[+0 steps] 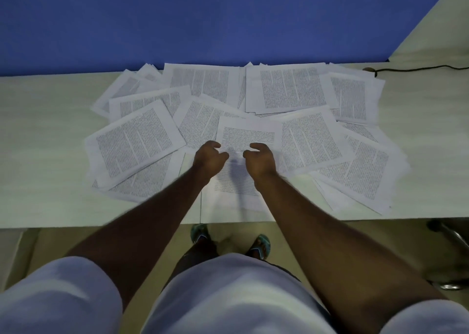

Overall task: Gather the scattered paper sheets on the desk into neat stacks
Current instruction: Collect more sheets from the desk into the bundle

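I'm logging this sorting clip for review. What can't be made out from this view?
- Printed text on the paper sheets: too small and blurred.
- Whether left hand or right hand touches the centre sheet: fingers curled, undersides hidden.
- Black cable: cut off at right edge.

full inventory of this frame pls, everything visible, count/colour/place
paper sheets: many, overlapping, exact count unclear; white with black print; fanned across the desk's middle
centre sheet: one, white, on top of the pile between the hands
desk: one, pale cream
wall: blue, behind the desk
cable: one, black, far right on the desk
chair base: metal, floor at right, partly seen
shoes: two, teal, on the floor under the desk edge
left hand: fingers curled, at the centre sheet's left edge
right hand: fingers curled, at its right edge
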